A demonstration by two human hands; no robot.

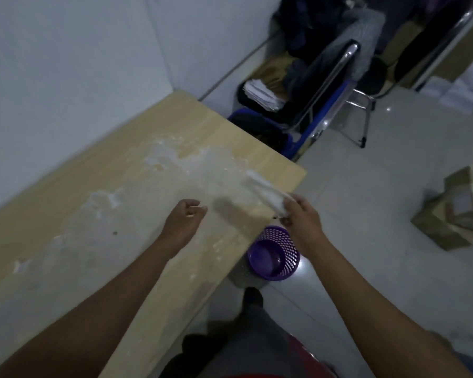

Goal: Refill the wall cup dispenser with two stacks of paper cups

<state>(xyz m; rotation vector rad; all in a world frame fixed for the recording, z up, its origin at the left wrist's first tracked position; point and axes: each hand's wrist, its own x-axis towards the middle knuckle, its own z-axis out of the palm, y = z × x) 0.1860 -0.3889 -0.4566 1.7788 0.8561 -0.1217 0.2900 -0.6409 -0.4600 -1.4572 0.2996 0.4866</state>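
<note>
My right hand (301,216) grips the near end of a blurred white stack of paper cups (265,193), which points away and to the left, low over the right edge of the wooden table (148,186). My left hand (185,216) hovers over the table just left of the stack, with loosely curled fingers and nothing in it. No wall cup dispenser is in view.
A purple mesh bin (275,253) stands on the floor under the table's right edge. Beyond the table's far corner is a metal chair (336,85) piled with dark clothes and papers. Cardboard boxes (453,208) lie on the floor at right. A white wall runs along the left.
</note>
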